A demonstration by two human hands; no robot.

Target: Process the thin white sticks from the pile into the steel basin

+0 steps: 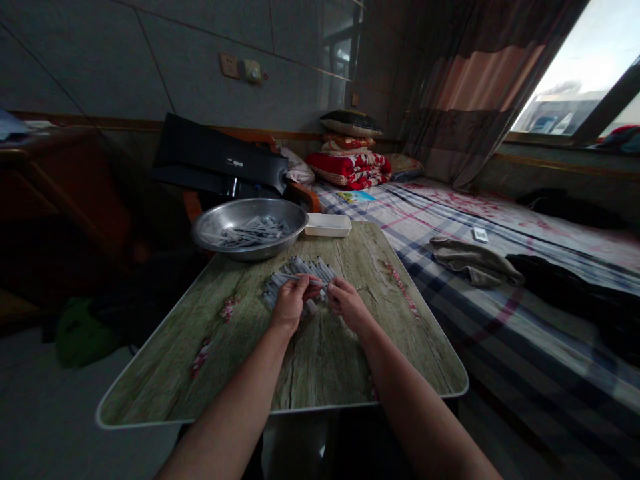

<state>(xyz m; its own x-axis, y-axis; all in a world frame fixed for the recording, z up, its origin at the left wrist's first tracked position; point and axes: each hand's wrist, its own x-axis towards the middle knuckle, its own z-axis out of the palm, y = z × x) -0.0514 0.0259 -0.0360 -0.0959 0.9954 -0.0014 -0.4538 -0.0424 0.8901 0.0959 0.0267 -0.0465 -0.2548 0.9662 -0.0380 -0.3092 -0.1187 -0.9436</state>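
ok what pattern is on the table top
The table top shows weathered grey-green wood grain with red patches, best in the head view.

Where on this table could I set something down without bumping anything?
The wood-print table is open below the left hand and right hand, and between the slim tubes and steel bowl. The far end, by the white tray, is crowded.

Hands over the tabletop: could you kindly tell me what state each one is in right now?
Left hand: closed, pinching a slim plastic tube.
Right hand: closed, apparently on the same tube's other end.
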